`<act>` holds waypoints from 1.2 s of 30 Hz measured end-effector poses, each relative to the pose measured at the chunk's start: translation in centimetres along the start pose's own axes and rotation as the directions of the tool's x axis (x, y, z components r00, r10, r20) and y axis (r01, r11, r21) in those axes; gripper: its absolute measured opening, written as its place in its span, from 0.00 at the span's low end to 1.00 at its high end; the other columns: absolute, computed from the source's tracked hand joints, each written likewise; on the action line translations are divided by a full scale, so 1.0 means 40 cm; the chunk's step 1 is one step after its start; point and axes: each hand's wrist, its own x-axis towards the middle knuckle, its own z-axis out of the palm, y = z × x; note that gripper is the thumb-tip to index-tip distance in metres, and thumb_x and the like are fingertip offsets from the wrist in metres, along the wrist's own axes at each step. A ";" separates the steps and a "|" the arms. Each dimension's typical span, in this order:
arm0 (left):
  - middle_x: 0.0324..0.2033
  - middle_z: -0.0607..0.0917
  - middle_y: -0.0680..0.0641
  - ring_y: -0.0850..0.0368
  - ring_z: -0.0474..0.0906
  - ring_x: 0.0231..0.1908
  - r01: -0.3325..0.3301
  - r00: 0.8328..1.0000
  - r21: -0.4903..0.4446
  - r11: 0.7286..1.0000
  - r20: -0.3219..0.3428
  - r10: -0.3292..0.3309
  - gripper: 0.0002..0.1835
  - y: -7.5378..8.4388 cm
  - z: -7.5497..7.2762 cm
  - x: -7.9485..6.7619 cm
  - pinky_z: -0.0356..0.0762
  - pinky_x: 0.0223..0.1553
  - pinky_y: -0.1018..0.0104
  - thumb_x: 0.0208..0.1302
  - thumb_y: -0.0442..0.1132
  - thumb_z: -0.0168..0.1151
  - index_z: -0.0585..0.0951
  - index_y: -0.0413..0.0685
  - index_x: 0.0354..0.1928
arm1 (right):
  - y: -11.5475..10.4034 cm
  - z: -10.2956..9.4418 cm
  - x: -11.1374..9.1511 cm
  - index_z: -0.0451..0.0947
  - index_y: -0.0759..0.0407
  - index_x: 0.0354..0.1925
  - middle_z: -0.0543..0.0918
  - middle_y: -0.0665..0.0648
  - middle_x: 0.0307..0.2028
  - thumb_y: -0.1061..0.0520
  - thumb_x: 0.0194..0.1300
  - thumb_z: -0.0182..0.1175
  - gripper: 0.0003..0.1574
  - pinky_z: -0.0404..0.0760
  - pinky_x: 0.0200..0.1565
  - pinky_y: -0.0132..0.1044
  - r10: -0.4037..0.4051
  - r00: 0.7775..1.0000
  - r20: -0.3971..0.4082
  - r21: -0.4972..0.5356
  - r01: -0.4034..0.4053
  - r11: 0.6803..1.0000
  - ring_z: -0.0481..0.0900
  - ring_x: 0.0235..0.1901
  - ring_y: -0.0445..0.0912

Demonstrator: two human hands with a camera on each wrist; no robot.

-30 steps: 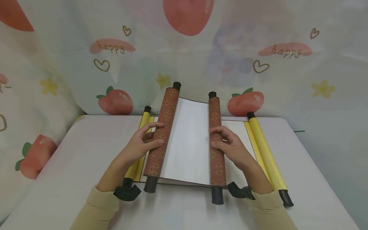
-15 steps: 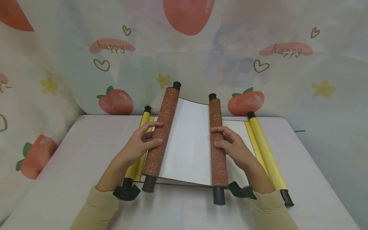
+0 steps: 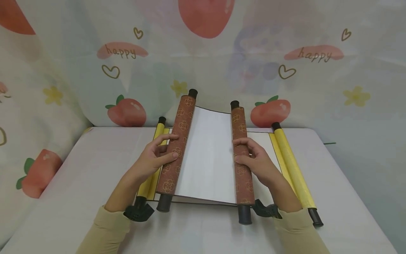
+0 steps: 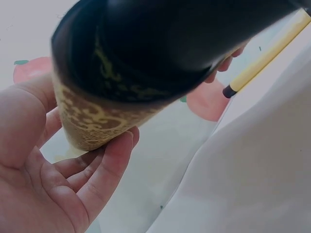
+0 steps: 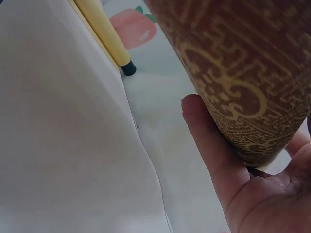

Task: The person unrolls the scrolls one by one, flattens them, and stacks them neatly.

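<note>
A hanging scroll with reddish-brown, gold-patterned rolls is held partly unrolled, a blank white sheet (image 3: 207, 155) stretching between its two rolls. My left hand (image 3: 155, 155) grips the left roll (image 3: 177, 144), thumb on the near face. On the right roll (image 3: 242, 183), my right hand (image 3: 257, 158) holds on at about mid-length, thumb and forefinger on its front. Black knobs stick out at the roll ends. In the left wrist view, fingers curl round the left roll (image 4: 97, 121); the right wrist view shows the right roll (image 5: 243, 82) resting against the palm and fingers.
Beneath lies a second scroll, opened out, with a yellow left roll (image 3: 146, 187) and a yellow right roll (image 3: 295, 169). A white-covered table (image 3: 79, 176) bears it. Behind hangs a printed cloth (image 3: 209, 70) with peaches and hearts.
The right roll has shifted a little to the right with my right hand, and the left roll slightly left. The white sheet between them shows a bit wider.
</note>
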 end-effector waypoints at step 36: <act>0.62 0.74 0.41 0.46 0.78 0.54 0.001 1.000 0.014 1.000 0.001 -0.001 0.27 0.004 -0.007 -0.002 0.81 0.46 0.58 0.69 0.38 0.63 0.69 0.59 0.68 | -0.002 -0.022 -0.002 0.71 0.60 0.63 0.70 0.58 0.63 0.68 0.66 0.55 0.27 0.80 0.43 0.36 -0.014 1.000 0.005 -0.018 0.014 1.000 0.70 0.52 0.52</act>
